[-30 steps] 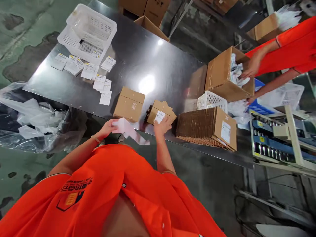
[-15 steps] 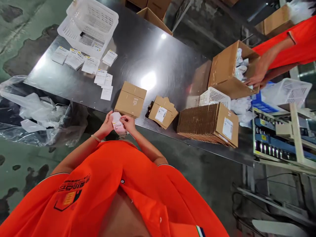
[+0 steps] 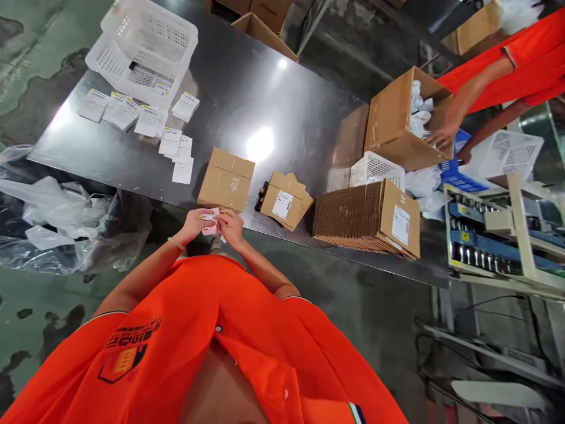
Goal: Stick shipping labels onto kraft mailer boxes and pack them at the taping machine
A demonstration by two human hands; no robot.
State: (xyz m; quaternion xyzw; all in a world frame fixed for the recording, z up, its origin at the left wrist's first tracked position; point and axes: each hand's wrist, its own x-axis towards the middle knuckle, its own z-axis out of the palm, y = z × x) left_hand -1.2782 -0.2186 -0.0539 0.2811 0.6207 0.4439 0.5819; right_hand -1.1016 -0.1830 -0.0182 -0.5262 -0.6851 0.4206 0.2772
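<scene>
Small pinkish-white printed labels [image 3: 210, 230] are pinched between my two hands, just off the table's near edge. My left hand [image 3: 195, 225] grips them from the left, its fingers folded over the front. From the other side, the thumb and fingers of my right hand [image 3: 232, 226] close on the upper right part. How many labels are in the hands I cannot tell, as the fingers cover much of them. Directly beyond the hands lies a flat brown cardboard box [image 3: 226, 179]. Several stacks of white labels [image 3: 150, 121] lie on the table farther left.
White plastic baskets [image 3: 176, 44] stand at the table's far left. Right of the box are small flattened cartons [image 3: 286, 201] and a row of folded cartons [image 3: 353, 212]. A co-worker's hand [image 3: 444, 132] is at an open carton [image 3: 391, 115]. Clear plastic bags [image 3: 66, 218] sit at left.
My hands have drawn closer together over the labels, and the left fingers now fold across them. The co-worker's hands have moved apart, one now lower near the blue crate.
</scene>
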